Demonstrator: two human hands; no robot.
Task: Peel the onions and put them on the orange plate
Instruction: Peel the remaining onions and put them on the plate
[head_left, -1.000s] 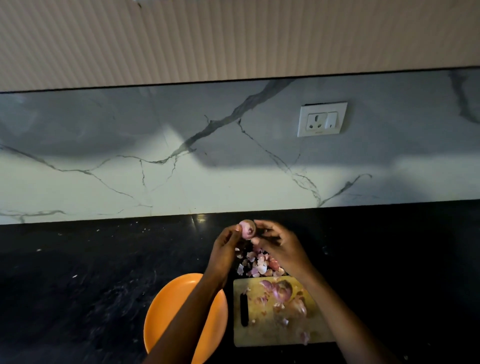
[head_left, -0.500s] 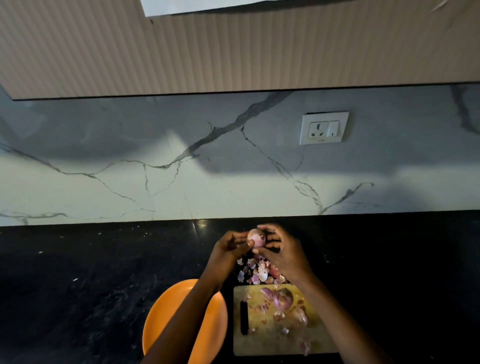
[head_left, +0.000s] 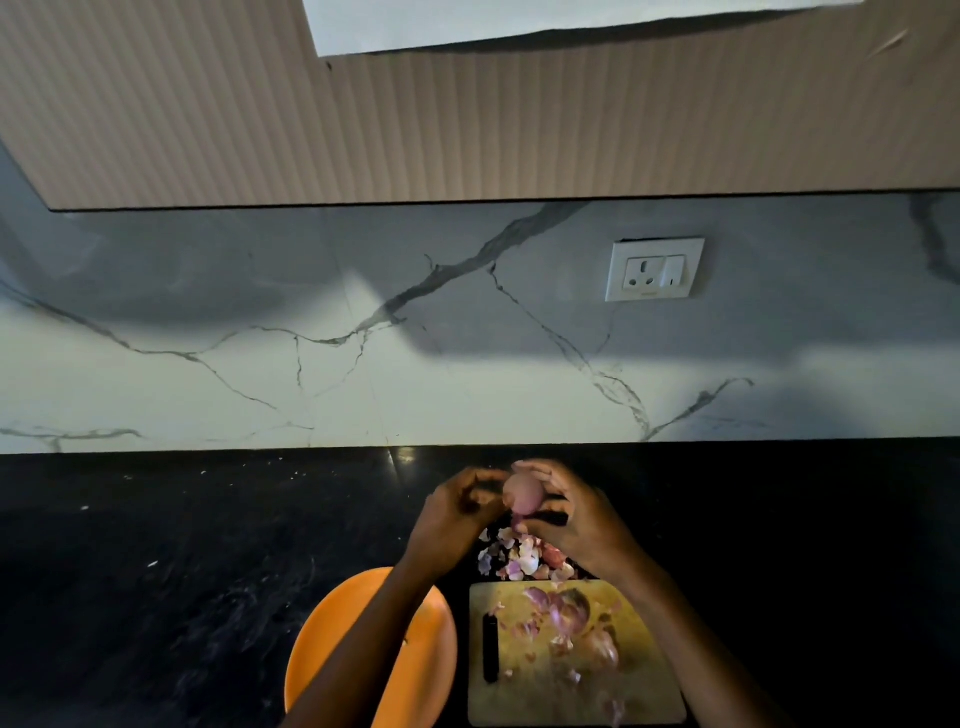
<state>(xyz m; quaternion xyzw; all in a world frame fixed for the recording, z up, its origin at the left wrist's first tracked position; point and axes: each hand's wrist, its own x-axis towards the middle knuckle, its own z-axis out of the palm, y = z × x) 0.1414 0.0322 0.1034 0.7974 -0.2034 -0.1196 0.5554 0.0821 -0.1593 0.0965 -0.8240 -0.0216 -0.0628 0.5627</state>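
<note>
Onion (head_left: 522, 496) is in the air between both hands, above the dark worktop (head_left: 182, 571) towards its back edge, just in front of the marble wall. My right hand (head_left: 576, 525) is curled round it, fingers over the top and thumb underneath, carrying its weight. My left hand (head_left: 452, 519) has its fingertips curled in against the onion's left side; whether they pinch a flap of skin I cannot tell, as that part is blurred. The surface showing is pale pink and smooth, so I judge most of the dry skin is off. Handling notes: small, light and firm, but the bared flesh will likely be slick, so hold across the widest part with thumb opposed, and strip remaining skin from the root end, where it clings. The papery skin is brittle and tears into scraps. A pile of peelings (head_left: 519, 558) lies on the worktop under my hands, at the far edge of the cutting board (head_left: 649, 696). More onion pieces (head_left: 563, 608) and a dark-handled tool sit on the board. The orange plate (head_left: 431, 654) lies left of the board, partly under my left forearm; no onion is visible on it.
</note>
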